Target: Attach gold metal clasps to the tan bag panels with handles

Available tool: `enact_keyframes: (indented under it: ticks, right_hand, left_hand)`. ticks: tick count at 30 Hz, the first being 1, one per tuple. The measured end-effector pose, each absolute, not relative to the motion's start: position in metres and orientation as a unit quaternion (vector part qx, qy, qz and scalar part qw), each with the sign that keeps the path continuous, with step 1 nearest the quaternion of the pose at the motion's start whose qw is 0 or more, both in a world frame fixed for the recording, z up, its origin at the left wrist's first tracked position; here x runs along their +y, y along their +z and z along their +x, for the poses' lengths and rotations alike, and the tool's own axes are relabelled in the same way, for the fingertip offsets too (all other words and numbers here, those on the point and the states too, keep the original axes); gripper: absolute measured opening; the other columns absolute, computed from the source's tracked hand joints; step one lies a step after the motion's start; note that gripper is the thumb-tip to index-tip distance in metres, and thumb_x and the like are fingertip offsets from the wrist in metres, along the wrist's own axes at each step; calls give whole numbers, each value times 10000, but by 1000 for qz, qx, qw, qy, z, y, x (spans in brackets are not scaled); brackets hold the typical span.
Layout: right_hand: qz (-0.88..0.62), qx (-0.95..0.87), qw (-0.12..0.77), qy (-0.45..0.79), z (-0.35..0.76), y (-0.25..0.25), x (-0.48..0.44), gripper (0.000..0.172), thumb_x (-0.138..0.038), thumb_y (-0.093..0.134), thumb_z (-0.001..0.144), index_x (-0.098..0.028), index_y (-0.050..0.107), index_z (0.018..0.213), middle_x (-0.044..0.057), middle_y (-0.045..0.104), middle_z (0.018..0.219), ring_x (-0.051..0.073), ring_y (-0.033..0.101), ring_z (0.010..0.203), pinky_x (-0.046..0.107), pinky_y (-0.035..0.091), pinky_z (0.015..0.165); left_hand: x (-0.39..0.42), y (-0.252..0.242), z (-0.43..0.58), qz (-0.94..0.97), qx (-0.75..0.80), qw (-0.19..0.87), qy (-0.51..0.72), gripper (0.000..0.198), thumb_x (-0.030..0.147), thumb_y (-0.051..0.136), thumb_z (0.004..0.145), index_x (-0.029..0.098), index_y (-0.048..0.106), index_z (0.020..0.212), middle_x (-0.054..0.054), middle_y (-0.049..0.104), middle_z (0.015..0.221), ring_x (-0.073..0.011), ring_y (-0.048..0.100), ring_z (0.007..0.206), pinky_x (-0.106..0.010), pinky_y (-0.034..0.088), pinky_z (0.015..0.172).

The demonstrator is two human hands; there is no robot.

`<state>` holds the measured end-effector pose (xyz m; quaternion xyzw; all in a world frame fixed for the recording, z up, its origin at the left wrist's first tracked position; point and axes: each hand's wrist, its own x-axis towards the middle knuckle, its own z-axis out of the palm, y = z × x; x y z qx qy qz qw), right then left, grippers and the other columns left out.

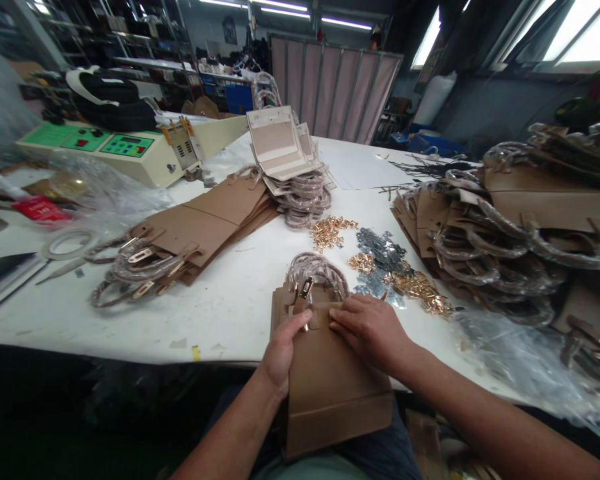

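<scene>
A tan leather bag piece (330,387) lies over the near table edge and onto my lap, its plastic-wrapped handles (317,270) pointing away from me. My left hand (285,350) grips its left upper side, thumb pressed near the gold clasp (307,288). My right hand (373,330) rests on the flap at the top right, fingertips pushing toward the strap in the middle. Loose gold metal fittings (420,287) and dark grey metal plates (383,250) lie just beyond my right hand.
A stack of tan bag pieces (200,227) lies at left, a bigger heap (530,220) at right, and a pile with upturned flaps (285,157) behind. A cream machine with a green panel (125,150) sits far left. The white table (220,313) carries clear plastic wrap (520,360) near right.
</scene>
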<state>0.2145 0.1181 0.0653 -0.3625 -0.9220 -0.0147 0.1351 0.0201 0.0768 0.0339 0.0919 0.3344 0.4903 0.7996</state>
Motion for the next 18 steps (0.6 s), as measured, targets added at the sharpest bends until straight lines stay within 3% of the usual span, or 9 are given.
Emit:
enact_keyframes:
  ticks: [6,12,18]
  right_hand:
    - [-333,-935,123,0,220,68,119,163,-240,571,1033,-193,710,1105,40,659,886,211,556,849,322,380,717]
    - [-405,-901,155,7,214,62,113,126,-222,612,1002,-249,734,989,25,663,856,197,584,834,306,383,714]
    - [-427,-891,156,-14,199,51,95,172,-115,681,876,-225,722,1002,63,689,1018,262,595,951,337,468,751]
  left_hand:
    - [76,34,19,95,319,810,482,405,372,770,796,102,757,1097,-124,794,895,-336,755,929,-457,578,911]
    - [80,33,18,118,325,798,493,459,368,784,793,94,746,1159,-142,796,953,-334,759,910,-452,580,903]
    - [74,30,19,151,342,764,525,400,353,791,801,90,764,1101,-149,795,955,-327,756,941,-415,577,901]
